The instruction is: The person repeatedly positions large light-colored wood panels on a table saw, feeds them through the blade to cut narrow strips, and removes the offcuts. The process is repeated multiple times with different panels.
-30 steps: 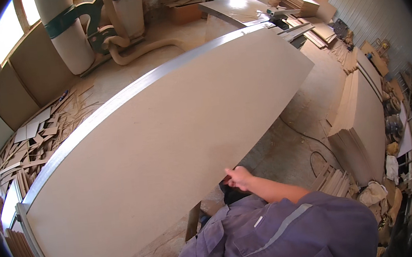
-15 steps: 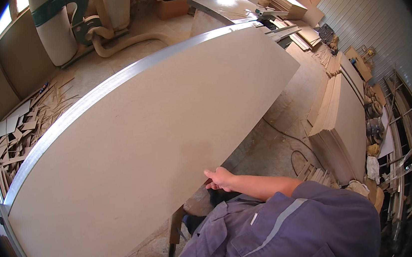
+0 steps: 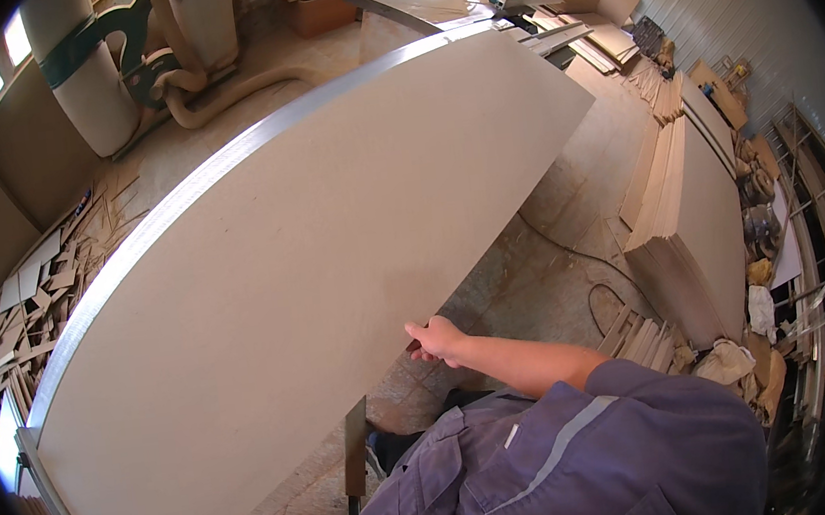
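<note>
A large pale board (image 3: pixel 273 272) lies flat across the middle of the view, its far side running along a long silver metal rail (image 3: pixel 194 185). My right hand (image 3: pixel 435 340) is closed on the board's near edge. The thumb rests at the top of that edge, and the other fingers curl below it, partly hidden. Bare from the sleeve down, my right forearm (image 3: pixel 519 359) reaches in from the right. My left hand is out of sight.
Past the rail's far end stands a machine table (image 3: pixel 421 0). A stack of boards (image 3: pixel 686 229) leans at the right, with a cable (image 3: pixel 573 251) on the floor beside it. Wood offcuts (image 3: pixel 32 318) are heaped at the left, below a dust collector (image 3: pixel 94 100).
The view has shifted slightly, so the board and the room sit a little differently in it. My right hand keeps its hold at the board's near edge.
</note>
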A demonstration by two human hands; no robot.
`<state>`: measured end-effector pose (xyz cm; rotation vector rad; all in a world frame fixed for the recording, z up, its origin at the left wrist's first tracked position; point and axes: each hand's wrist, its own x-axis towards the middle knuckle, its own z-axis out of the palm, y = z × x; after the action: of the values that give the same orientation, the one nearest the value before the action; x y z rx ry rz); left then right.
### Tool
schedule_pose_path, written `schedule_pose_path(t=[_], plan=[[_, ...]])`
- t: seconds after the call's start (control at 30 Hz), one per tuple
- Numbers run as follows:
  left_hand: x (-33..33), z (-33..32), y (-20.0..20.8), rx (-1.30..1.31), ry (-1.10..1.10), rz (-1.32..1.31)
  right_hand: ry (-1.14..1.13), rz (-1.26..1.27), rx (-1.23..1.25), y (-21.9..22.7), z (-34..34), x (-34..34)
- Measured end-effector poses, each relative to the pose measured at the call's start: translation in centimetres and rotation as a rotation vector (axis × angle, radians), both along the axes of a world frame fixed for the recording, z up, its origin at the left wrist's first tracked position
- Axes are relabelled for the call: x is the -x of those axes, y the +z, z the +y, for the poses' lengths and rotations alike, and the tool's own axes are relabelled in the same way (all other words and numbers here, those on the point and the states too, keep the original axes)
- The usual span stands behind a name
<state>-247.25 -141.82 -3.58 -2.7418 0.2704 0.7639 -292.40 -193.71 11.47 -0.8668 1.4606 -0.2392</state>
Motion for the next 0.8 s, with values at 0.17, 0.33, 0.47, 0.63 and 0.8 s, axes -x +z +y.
schedule_pose_path(t=[0.17, 0.33, 0.47, 0.63, 0.8], plan=[[3.8, -2.0, 0.8, -0.024, -0.122, 0.024, 0.032, 0.029, 0.179, 0.5, -1.4, 5.4], [8.6, -5.0, 1.4, -0.051, -0.272, 0.055, 0.090, 0.053, 0.306, 0.6, -0.9, 15.9], [12.5, -6.9, 2.2, -0.078, -0.393, 0.089, -0.008, 0.059, 0.193, 0.0, 0.7, 27.3], [17.3, -11.7, 2.5, -0.113, -0.520, 0.131, -0.183, 0.120, 0.043, -0.3, 2.0, 40.9], [23.3, -17.6, 3.0, -0.128, -0.581, 0.154, -0.225, 0.053, 0.083, 0.2, -3.6, 47.5]])
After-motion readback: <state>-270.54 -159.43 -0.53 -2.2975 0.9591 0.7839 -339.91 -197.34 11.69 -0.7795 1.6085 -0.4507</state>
